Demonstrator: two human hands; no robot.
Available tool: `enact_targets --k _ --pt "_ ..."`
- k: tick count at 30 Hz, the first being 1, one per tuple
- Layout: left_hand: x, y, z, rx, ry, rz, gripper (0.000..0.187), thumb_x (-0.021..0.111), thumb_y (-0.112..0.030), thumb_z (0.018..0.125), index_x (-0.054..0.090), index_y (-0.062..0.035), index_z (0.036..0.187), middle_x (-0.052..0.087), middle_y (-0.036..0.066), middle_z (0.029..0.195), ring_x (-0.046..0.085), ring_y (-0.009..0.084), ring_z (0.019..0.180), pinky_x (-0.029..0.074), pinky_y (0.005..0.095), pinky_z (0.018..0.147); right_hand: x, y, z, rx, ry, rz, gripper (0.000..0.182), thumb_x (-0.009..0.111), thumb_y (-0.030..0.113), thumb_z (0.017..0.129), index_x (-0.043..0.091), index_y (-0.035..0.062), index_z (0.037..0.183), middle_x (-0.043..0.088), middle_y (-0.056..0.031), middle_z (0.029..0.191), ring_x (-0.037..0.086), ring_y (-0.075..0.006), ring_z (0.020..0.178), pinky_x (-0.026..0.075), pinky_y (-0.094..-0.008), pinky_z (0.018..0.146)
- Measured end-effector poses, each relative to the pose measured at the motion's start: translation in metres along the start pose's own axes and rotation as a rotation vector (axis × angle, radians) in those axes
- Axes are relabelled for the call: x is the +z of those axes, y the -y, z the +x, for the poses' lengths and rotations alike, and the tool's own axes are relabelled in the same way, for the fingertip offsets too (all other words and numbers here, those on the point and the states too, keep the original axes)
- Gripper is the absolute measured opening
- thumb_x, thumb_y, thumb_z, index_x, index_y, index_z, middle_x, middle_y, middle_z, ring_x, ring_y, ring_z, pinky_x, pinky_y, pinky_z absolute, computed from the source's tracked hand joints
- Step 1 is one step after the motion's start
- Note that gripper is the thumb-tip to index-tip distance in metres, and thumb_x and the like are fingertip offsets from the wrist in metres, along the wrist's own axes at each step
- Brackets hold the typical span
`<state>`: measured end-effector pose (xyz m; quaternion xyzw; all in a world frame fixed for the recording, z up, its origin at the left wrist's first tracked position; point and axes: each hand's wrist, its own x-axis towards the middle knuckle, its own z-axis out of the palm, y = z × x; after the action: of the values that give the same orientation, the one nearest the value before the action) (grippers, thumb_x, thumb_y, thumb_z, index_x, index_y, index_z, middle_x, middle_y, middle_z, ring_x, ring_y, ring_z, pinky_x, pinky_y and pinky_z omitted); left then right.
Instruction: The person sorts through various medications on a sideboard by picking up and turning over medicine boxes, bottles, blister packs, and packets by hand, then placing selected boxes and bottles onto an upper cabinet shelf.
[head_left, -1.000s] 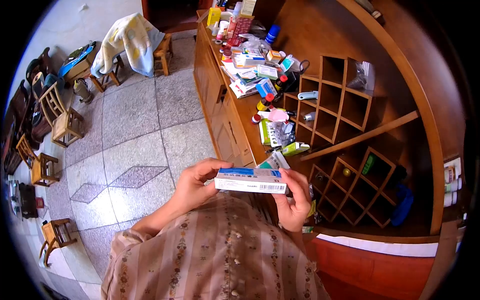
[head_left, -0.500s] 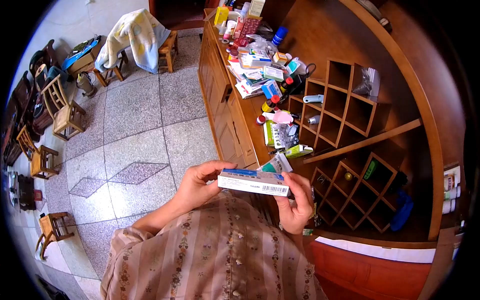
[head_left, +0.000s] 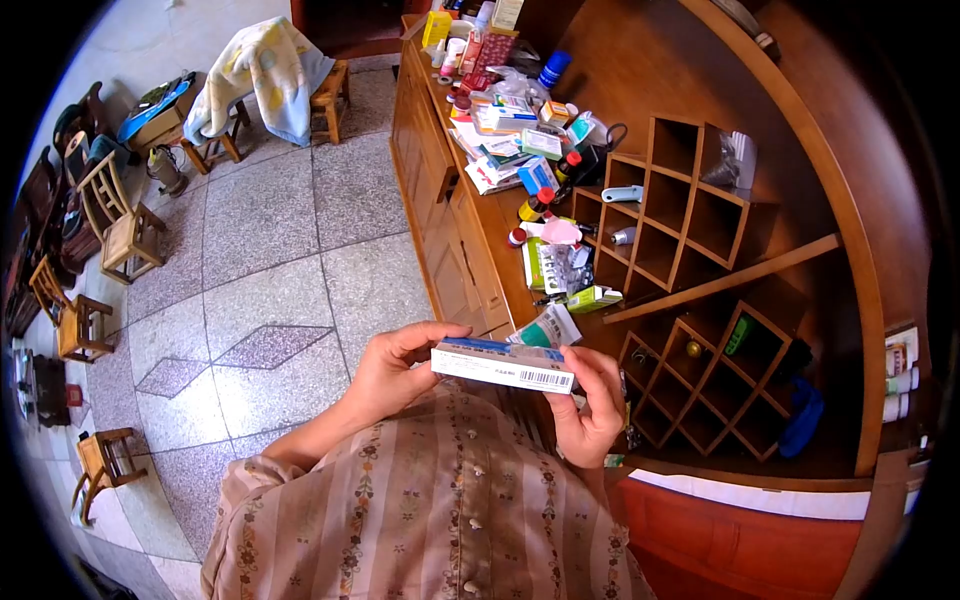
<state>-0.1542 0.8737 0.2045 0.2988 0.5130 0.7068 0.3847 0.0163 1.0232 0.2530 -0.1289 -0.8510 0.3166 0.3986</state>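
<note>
A flat white and blue box [head_left: 502, 369] is held up in front of the floral striped shirt, its barcode side facing the camera. My left hand [head_left: 392, 370] is closed on its left end, thumb below and fingers on top. The right end is pinched between the thumb and fingers of my right hand [head_left: 588, 408]. Just beyond the box, a white and green packet [head_left: 546, 330] lies at the near edge of the wooden counter [head_left: 488, 215].
Medicine boxes [head_left: 541, 143], bottles [head_left: 537, 205] and packets crowd the counter. To the right are wooden lattice shelves [head_left: 688, 240] and a blue bag [head_left: 802, 420]. Wooden chairs [head_left: 128, 240] and a stool draped with a patterned blanket [head_left: 262, 80] stand on the tiled floor at left.
The view has shifted slightly, so the counter and its contents appear a little further left. Both hands keep their hold on the box, almost unmoved.
</note>
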Motion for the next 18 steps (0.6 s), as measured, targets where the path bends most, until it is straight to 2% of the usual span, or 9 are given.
enact_targets --k 5,8,10,11,13,14,16,17,18 --pt "0.000 0.000 0.000 -0.019 0.001 0.005 0.036 0.061 0.009 0.079 0.062 -0.0031 0.113 0.063 0.009 0.111 0.061 0.0142 0.100 0.049 0.0269 0.090 0.000 -0.001 -0.001 0.007 0.002 -0.010 0.036 0.073 0.008 0.075 0.064 0.0037 0.109 0.061 -0.0124 0.103 0.058 -0.0254 0.092 0.047 -0.0319 0.078" --pt "-0.002 -0.001 -0.001 -0.010 0.028 -0.005 0.041 0.062 0.007 0.080 0.058 -0.0034 0.119 0.061 0.009 0.114 0.060 0.0149 0.100 0.049 0.0286 0.090 -0.002 0.002 0.000 0.013 -0.002 -0.029 0.034 0.073 0.008 0.075 0.064 0.0037 0.107 0.061 -0.0121 0.102 0.058 -0.0251 0.090 0.047 -0.0321 0.077" --pt "-0.004 -0.009 0.000 -0.051 0.137 -0.152 0.058 0.072 -0.010 0.078 0.047 -0.0022 0.130 0.058 0.012 0.120 0.059 0.0179 0.103 0.049 0.0304 0.089 -0.003 0.001 0.000 0.018 -0.005 -0.044 0.033 0.073 0.007 0.075 0.065 0.0038 0.106 0.061 -0.0118 0.102 0.058 -0.0250 0.089 0.047 -0.0322 0.076" --pt "-0.006 -0.009 0.000 -0.050 0.140 -0.152 0.058 0.072 -0.010 0.078 0.047 -0.0022 0.130 0.058 0.012 0.120 0.059 0.0179 0.103 0.049 0.0304 0.089 -0.005 -0.001 -0.001 -0.021 0.001 -0.068 0.033 0.072 0.005 0.074 0.065 0.0048 0.105 0.061 -0.0114 0.102 0.057 -0.0248 0.089 0.047 -0.0326 0.076" --pt "-0.013 -0.007 0.001 -0.236 0.261 -0.648 0.084 0.078 -0.031 0.071 0.036 0.0002 0.137 0.053 0.015 0.125 0.055 0.0221 0.109 0.046 0.0333 0.093 -0.007 -0.003 0.000 -0.103 0.040 -0.103 0.033 0.071 0.002 0.072 0.066 0.0069 0.104 0.060 -0.0107 0.103 0.057 -0.0249 0.089 0.047 -0.0334 0.075" --pt "-0.013 -0.006 0.000 -0.237 0.264 -0.649 0.084 0.078 -0.031 0.071 0.036 0.0002 0.137 0.053 0.015 0.125 0.055 0.0221 0.109 0.046 0.0333 0.093 -0.008 -0.003 0.001 -0.146 0.075 -0.113 0.034 0.071 0.001 0.070 0.067 0.0081 0.104 0.059 -0.0104 0.105 0.056 -0.0252 0.090 0.048 -0.0338 0.075" --pt "-0.013 -0.005 -0.001 -0.181 0.137 -0.390 0.097 0.080 -0.042 0.065 0.033 0.0021 0.137 0.051 0.017 0.127 0.053 0.0245 0.113 0.041 0.0358 0.097 -0.006 -0.004 0.000 -0.155 0.107 -0.070 0.039 0.071 0.000 0.069 0.066 0.0100 0.107 0.057 -0.0118 0.112 0.056 -0.0271 0.095 0.048 -0.0347 0.079" --pt "-0.014 -0.008 -0.001 -0.175 0.152 -0.410 0.094 0.082 -0.034 0.065 0.033 0.0007 0.138 0.049 0.017 0.130 0.049 0.0252 0.118 0.037 0.0388 0.102 -0.003 -0.005 -0.001 -0.123 0.084 -0.026 0.040 0.071 0.001 0.070 0.066 0.0096 0.109 0.056 -0.0127 0.114 0.056 -0.0283 0.098 0.048 -0.0346 0.081" --pt "-0.014 -0.009 -0.002 -0.176 0.158 -0.411 0.094 0.082 -0.034 0.065 0.033 0.0007 0.138 0.049 0.017 0.130 0.049 0.0252 0.118 0.037 0.0388 0.102 -0.001 -0.005 -0.001 -0.090 0.060 0.018 0.041 0.072 0.002 0.071 0.065 0.0093 0.111 0.056 -0.0137 0.116 0.055 -0.0294 0.101 0.048 -0.0345 0.083"
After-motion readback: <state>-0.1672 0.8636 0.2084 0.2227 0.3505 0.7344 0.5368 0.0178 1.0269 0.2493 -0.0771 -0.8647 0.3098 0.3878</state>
